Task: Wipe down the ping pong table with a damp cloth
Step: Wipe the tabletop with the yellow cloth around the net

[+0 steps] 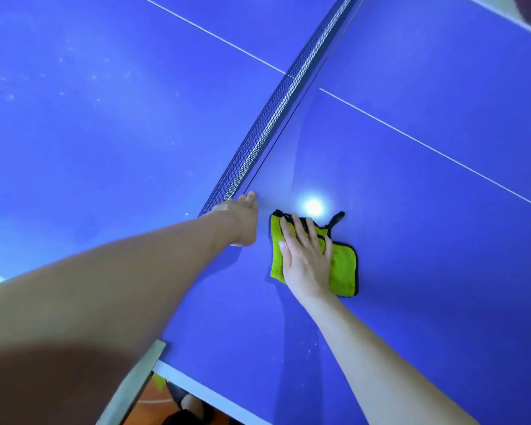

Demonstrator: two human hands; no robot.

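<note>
A folded lime-green cloth (pixel 344 268) with black trim and a black loop lies flat on the blue ping pong table (pixel 426 210), just right of the net. My right hand (pixel 304 256) presses on it with straight, spread fingers. My left hand (pixel 242 219) rests on the table beside the base of the net, left of the cloth and apart from it; its fingers point away and are partly hidden.
The black net (pixel 276 118) runs diagonally from the near middle to the top right. A white centre line (pixel 426 145) crosses both halves. The table's white near edge (pixel 196 384) lies at the bottom, with orange floor below. White specks dot the left half (pixel 74 87).
</note>
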